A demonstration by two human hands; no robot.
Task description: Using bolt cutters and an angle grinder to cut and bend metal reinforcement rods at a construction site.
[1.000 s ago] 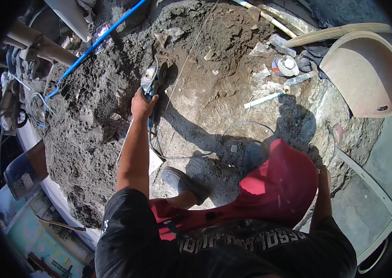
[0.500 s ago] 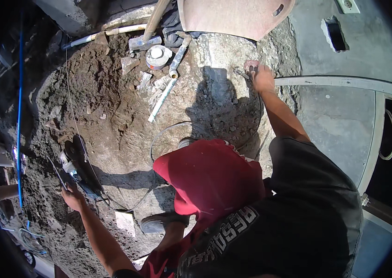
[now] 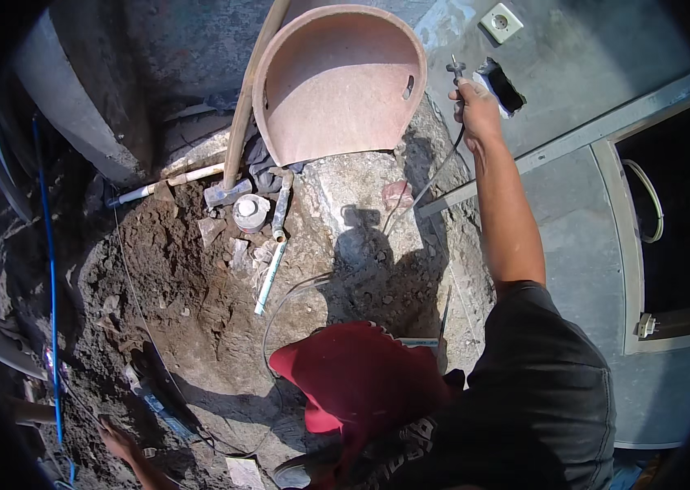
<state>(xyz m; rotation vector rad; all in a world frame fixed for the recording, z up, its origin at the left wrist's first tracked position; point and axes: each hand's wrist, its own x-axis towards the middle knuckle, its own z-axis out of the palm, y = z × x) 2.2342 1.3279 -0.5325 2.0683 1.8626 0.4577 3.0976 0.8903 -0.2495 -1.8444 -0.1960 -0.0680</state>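
Our right hand (image 3: 478, 112) clenched a dark plug (image 3: 457, 69), pins up, by the left edge of the hole (image 3: 503, 87) in the grey wall (image 3: 577, 90), apart from the white socket (image 3: 501, 23). Our left hand (image 3: 120, 443) was near the blue grinder (image 3: 167, 415), toward the ground's (image 3: 186, 331) near-left corner; we could not tell its grip.

Right hand (image 3: 478, 110), raised from the ground's (image 3: 461, 269) right edge, now holds the plug (image 3: 457, 69) near the wall opening (image 3: 505, 88).
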